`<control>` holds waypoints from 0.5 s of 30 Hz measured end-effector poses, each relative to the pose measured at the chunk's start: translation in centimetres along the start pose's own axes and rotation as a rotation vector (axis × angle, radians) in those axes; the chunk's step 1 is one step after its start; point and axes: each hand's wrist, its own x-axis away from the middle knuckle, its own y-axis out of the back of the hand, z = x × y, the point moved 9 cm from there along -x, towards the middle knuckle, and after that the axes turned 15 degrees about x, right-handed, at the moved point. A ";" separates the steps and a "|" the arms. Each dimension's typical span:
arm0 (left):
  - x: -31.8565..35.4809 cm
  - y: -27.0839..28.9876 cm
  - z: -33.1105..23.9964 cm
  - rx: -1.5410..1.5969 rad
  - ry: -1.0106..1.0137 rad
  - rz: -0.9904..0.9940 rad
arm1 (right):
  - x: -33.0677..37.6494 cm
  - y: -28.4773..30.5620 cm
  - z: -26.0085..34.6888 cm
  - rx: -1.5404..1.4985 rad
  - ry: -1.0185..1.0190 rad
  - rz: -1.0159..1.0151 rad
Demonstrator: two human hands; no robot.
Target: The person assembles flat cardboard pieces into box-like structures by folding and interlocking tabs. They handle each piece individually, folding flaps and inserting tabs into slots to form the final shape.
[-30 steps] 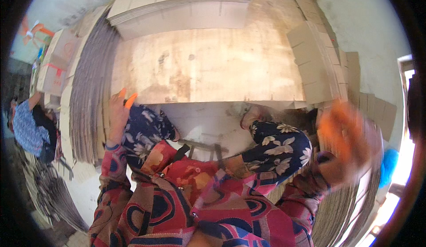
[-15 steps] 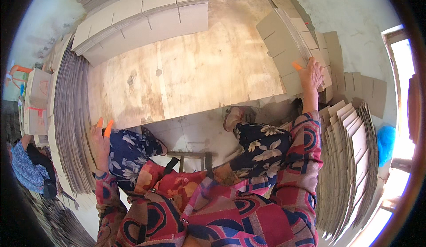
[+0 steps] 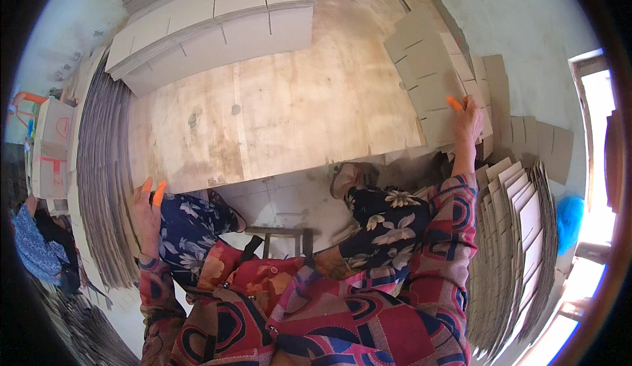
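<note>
At the right of the table, my right hand (image 3: pixel 468 119) has its fingers closed over the outer edge of a slotted cardboard sheet (image 3: pixel 421 70), one fingertip covered in orange. The sheet lies over a pile of similar pieces, and its far part tilts a little. My left hand (image 3: pixel 147 214) is by the table's near left corner, beside a tall stack of cardboard sheets (image 3: pixel 105 175). Its thumb and a finger, both orange-tipped, are apart with nothing between them; the other fingers are partly hidden.
A thick pile of slotted cardboard (image 3: pixel 217 30) stands along the far side of the wooden table (image 3: pixel 276 116). More cardboard sheets (image 3: pixel 513 234) lean at the lower right, near a blue bag (image 3: pixel 570 224). At the left is a box (image 3: pixel 54 149); below the table edge stands a stool (image 3: pixel 283 234).
My right hand has moved slightly nearer, its fingers curling more over the edge. The sheet under it has shifted right and now covers the pile's edge. My left hand has barely moved.
</note>
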 end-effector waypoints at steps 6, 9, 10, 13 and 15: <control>-1.4 0.1 -2.5 0.048 -0.123 -0.031 | 0.3 10.9 1.5 -0.579 -0.214 -0.324; -5.1 -0.5 -5.0 0.091 -0.322 -0.120 | 0.9 13.5 5.8 -1.130 -0.165 -0.161; -7.1 -0.9 -6.4 0.104 -0.367 -0.152 | 1.9 15.7 8.5 -1.312 -0.160 -0.094; -12.5 -1.1 -11.9 0.094 -0.577 -0.280 | 4.2 17.9 12.9 -1.646 -0.172 -0.087; -16.8 -1.9 -14.9 0.044 -0.643 -0.311 | 4.4 18.4 13.9 -1.801 -0.128 -0.103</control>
